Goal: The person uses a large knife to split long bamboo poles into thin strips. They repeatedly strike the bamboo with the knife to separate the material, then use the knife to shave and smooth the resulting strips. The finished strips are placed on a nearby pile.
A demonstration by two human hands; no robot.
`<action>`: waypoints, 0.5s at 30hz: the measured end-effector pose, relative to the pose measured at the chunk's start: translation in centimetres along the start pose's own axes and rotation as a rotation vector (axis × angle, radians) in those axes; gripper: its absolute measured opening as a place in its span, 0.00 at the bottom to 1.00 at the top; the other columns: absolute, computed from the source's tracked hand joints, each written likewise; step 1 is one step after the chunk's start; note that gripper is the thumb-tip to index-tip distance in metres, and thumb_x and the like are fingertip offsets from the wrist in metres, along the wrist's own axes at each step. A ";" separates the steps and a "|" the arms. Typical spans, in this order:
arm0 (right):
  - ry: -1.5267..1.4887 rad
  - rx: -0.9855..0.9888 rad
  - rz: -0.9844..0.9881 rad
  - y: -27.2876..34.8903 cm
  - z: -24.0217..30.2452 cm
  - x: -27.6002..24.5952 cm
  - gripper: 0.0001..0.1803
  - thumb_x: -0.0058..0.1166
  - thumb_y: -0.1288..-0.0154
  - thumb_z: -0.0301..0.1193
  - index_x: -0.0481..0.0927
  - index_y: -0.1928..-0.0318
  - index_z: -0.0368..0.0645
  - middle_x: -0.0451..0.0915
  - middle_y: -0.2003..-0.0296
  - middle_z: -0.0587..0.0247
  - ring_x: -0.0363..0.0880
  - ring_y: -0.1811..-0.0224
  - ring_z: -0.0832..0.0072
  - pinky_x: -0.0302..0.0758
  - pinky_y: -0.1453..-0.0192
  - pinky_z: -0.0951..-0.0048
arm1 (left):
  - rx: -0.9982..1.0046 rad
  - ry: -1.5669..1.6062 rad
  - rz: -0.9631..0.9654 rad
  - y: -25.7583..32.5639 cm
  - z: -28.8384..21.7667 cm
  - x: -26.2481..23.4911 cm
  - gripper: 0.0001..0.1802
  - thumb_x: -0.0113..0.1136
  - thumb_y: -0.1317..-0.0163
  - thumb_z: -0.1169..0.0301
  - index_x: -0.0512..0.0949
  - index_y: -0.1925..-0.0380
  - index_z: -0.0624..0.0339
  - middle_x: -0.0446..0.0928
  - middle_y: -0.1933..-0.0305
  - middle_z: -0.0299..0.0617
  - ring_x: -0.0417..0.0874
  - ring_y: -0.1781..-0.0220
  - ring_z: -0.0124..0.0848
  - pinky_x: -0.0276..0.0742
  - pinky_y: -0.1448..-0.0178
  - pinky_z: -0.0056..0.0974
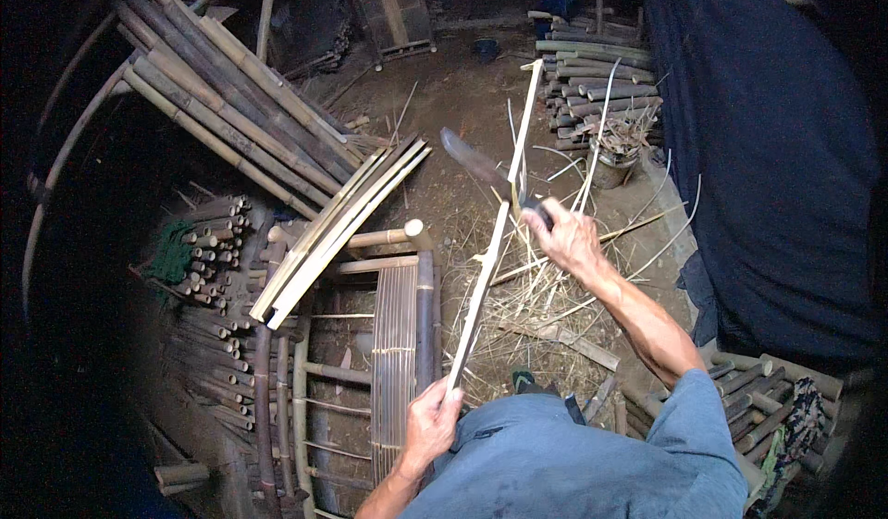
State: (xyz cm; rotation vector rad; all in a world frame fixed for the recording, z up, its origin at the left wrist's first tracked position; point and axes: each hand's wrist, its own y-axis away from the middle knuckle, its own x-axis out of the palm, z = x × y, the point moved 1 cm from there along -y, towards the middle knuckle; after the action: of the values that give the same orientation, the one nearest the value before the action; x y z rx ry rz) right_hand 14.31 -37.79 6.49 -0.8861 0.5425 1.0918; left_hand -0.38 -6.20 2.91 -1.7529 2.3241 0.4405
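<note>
My left hand (431, 424) is closed round the near end of a long split bamboo strip (478, 302), close to my body. The strip slants away and up to the right, its pale inner side showing. My right hand (566, 234) grips the dark handle of a large knife (474, 160). Its broad blade points up and to the left, crossing the strip partway along. At the blade a thin curl of bamboo stands out from the strip. A small raised splinter also shows lower on the strip.
Split bamboo pieces (342, 232) lie across a bamboo frame (425, 315) on my left. Long poles (231, 103) lean behind them. Shavings (555, 288) litter the dirt floor. Stacked bamboo (601, 84) and a bucket of scraps (613, 166) stand far right, beside a dark cloth (758, 149).
</note>
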 end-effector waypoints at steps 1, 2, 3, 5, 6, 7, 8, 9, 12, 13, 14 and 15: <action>-0.023 -0.085 0.014 0.8 -0.1 0.4 0.27 0.48 0.32 0.56 0.73 0.67 0.43 0.75 0.82 0.49 0.78 0.77 0.49 0.73 0.74 0.52 | -0.064 0.012 0.006 0.2 0.2 -0.3 0.17 0.56 0.34 0.72 0.77 0.47 0.69 0.82 0.58 0.50 0.80 0.58 0.30 0.76 0.53 0.35; 0.043 -0.243 -0.001 0.9 0.0 0.7 0.27 0.48 0.33 0.58 0.74 0.66 0.43 0.76 0.81 0.51 0.80 0.77 0.51 0.74 0.74 0.54 | -0.022 -0.013 -0.004 0.0 0.1 -0.7 0.17 0.56 0.34 0.73 0.77 0.48 0.70 0.82 0.58 0.50 0.81 0.58 0.30 0.77 0.53 0.35; 0.090 -0.245 0.063 0.7 -0.8 0.7 0.29 0.46 0.33 0.60 0.74 0.66 0.44 0.77 0.80 0.52 0.80 0.77 0.54 0.75 0.74 0.55 | 0.032 -0.012 0.008 -0.1 -0.6 -1.1 0.16 0.57 0.35 0.73 0.77 0.49 0.71 0.82 0.59 0.51 0.82 0.58 0.32 0.77 0.53 0.35; 0.131 -0.026 -0.002 -1.9 -3.6 0.0 0.31 0.44 0.33 0.62 0.74 0.68 0.44 0.76 0.82 0.54 0.80 0.78 0.58 0.75 0.75 0.57 | 0.058 -0.119 0.042 1.0 -0.6 -1.5 0.16 0.58 0.36 0.74 0.77 0.50 0.72 0.81 0.59 0.53 0.83 0.60 0.34 0.77 0.54 0.35; 0.166 0.016 -0.089 -3.1 -5.0 -0.8 0.33 0.42 0.33 0.63 0.75 0.67 0.44 0.77 0.82 0.53 0.79 0.79 0.58 0.74 0.76 0.57 | 0.057 -0.114 0.056 1.9 -0.2 -1.8 0.16 0.58 0.36 0.74 0.78 0.51 0.72 0.81 0.60 0.53 0.83 0.60 0.35 0.77 0.55 0.35; 0.158 0.171 -0.041 -4.8 -6.8 -1.9 0.33 0.42 0.33 0.63 0.77 0.65 0.43 0.79 0.80 0.49 0.81 0.76 0.54 0.75 0.73 0.55 | 0.059 -0.108 0.065 3.1 0.5 -2.0 0.15 0.58 0.36 0.74 0.78 0.52 0.71 0.81 0.61 0.54 0.83 0.61 0.35 0.77 0.55 0.35; 0.163 0.132 -0.123 -6.0 -8.2 -3.0 0.31 0.42 0.33 0.62 0.78 0.63 0.44 0.80 0.77 0.45 0.82 0.72 0.49 0.75 0.68 0.52 | 0.049 -0.107 0.077 4.5 1.3 -2.3 0.15 0.58 0.37 0.74 0.78 0.52 0.71 0.81 0.62 0.54 0.83 0.62 0.36 0.77 0.56 0.36; 0.147 0.198 -0.044 -6.8 -7.8 -4.2 0.31 0.43 0.33 0.61 0.78 0.65 0.43 0.80 0.76 0.44 0.82 0.68 0.46 0.75 0.64 0.51 | 0.031 -0.114 0.065 5.7 2.3 -3.0 0.15 0.58 0.37 0.74 0.78 0.52 0.71 0.81 0.62 0.54 0.83 0.62 0.36 0.77 0.56 0.36; 0.281 0.144 -0.069 -8.0 -9.0 -4.5 0.33 0.43 0.35 0.63 0.80 0.61 0.43 0.81 0.72 0.43 0.82 0.63 0.47 0.75 0.58 0.52 | 0.122 -0.125 -0.016 7.0 4.2 -3.0 0.13 0.58 0.36 0.73 0.80 0.55 0.70 0.80 0.70 0.49 0.83 0.67 0.32 0.77 0.61 0.36; 0.162 0.248 -0.110 -9.3 -10.5 -5.1 0.38 0.39 0.37 0.67 0.82 0.59 0.44 0.82 0.66 0.40 0.82 0.59 0.46 0.75 0.55 0.50 | 0.100 -0.151 -0.006 7.5 4.8 -2.8 0.12 0.57 0.36 0.72 0.80 0.57 0.70 0.79 0.72 0.48 0.81 0.69 0.32 0.76 0.63 0.36; 0.083 0.322 -0.227 -10.3 -13.1 -5.5 0.38 0.38 0.36 0.67 0.83 0.60 0.44 0.82 0.66 0.41 0.82 0.59 0.47 0.75 0.55 0.52 | 0.080 -0.188 0.014 8.7 5.9 -3.5 0.11 0.56 0.36 0.71 0.81 0.60 0.69 0.78 0.74 0.47 0.80 0.72 0.32 0.75 0.65 0.36; -0.001 0.392 -0.343 -11.1 -15.3 -6.2 0.39 0.37 0.36 0.67 0.84 0.60 0.43 0.83 0.66 0.42 0.82 0.59 0.48 0.75 0.54 0.53 | 0.060 -0.226 0.028 9.7 6.9 -4.4 0.11 0.55 0.36 0.71 0.81 0.62 0.68 0.77 0.75 0.46 0.79 0.74 0.31 0.74 0.66 0.36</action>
State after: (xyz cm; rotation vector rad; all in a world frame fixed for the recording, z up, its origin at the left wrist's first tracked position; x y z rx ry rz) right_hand 22.71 -55.81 6.55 -0.6053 0.5561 0.6447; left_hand -8.60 2.67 -0.94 -1.5569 2.1834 0.5374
